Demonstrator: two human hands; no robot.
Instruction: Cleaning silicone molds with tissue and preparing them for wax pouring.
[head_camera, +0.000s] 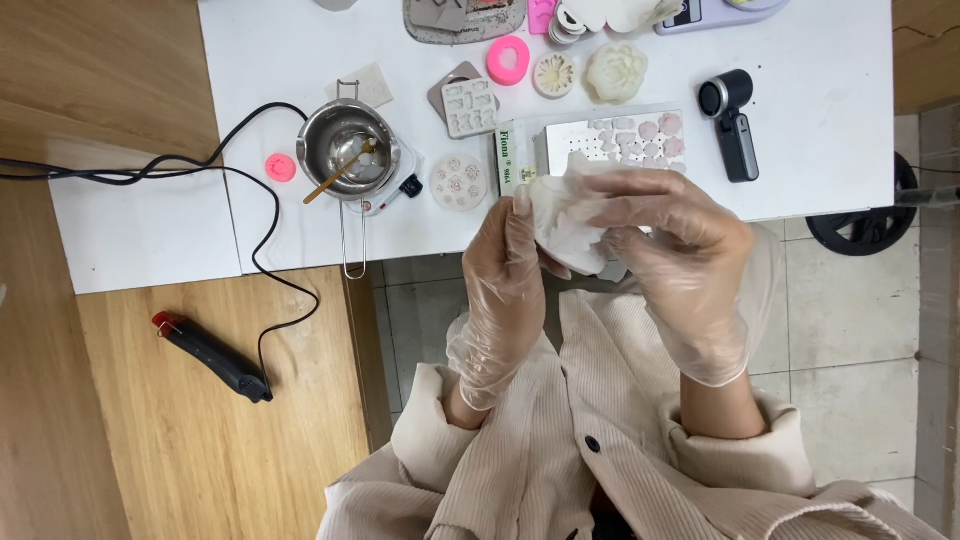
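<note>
Both my hands wear thin clear gloves and hold a soft white mould-like piece (566, 220) between them, just off the front edge of the white table (830, 150). My left hand (505, 290) grips its left side with the thumb on top. My right hand (680, 255) curls over its right side with fingers pressed into it. The piece looks crumpled and pale, partly hidden by my fingers. Directly behind it on the table lies a white tray of small pink and white cast shapes (628, 140).
A steel melting pot (347, 150) with a wooden stick sits on a small heater, its black cable running left. Silicone moulds (470, 105), a pink ring (508, 60), a white flower (615, 72) and a black handheld device (732, 125) lie around. A black tool (212, 356) rests on the wooden surface.
</note>
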